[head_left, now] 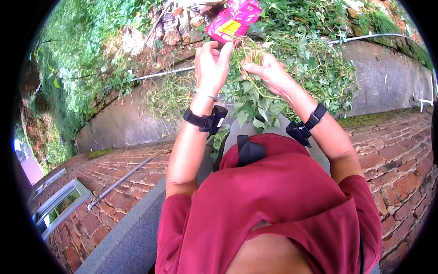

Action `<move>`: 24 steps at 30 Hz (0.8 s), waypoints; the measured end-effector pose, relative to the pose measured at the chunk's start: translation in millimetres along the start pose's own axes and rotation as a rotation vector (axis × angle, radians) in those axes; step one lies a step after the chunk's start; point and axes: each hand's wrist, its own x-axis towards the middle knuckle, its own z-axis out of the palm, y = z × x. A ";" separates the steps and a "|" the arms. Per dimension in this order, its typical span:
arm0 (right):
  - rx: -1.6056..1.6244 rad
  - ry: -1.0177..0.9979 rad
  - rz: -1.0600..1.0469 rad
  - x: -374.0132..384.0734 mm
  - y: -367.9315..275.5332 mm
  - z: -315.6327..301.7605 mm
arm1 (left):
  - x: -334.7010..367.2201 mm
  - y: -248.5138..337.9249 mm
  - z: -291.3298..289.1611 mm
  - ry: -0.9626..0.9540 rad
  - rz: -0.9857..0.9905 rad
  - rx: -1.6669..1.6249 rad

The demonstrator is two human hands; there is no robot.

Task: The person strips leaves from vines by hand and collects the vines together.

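Observation:
Leafy green vine cuttings (259,101) form a bunch in my right hand (269,73), whose thumb and fingers are closed round the stems. The leaves droop below that hand toward my lap, and the thin stem ends stick out above it. Just left of those stem ends is my left hand (211,66), its fingers loosely curled and the thumb apart from the index finger; I see nothing between them. A heap of similar vines (321,77) lies beyond and to the right of my right hand. Past my fingertips sits a bright pink plastic bag (235,20) with a yellow patch.
Loose thin stems (166,96) lie left of my left arm on a concrete strip (123,119). A pale pipe (164,73) runs along its far edge, with rocks (172,35) and greenery behind. A brick wall (388,160) and an open window (61,205) are near me.

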 end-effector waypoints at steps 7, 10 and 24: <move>0.181 0.270 0.021 15.4 19.3 8.6 | -67.1 9.0 6.1 -0.258 -0.049 -0.029; 0.385 0.174 0.192 12.0 28.0 -4.1 | -70.2 -20.4 2.3 -0.269 -0.170 -0.164; -0.161 -0.296 0.654 -29.5 79.3 -27.4 | -118.2 -54.1 -7.8 -0.638 -0.968 -0.739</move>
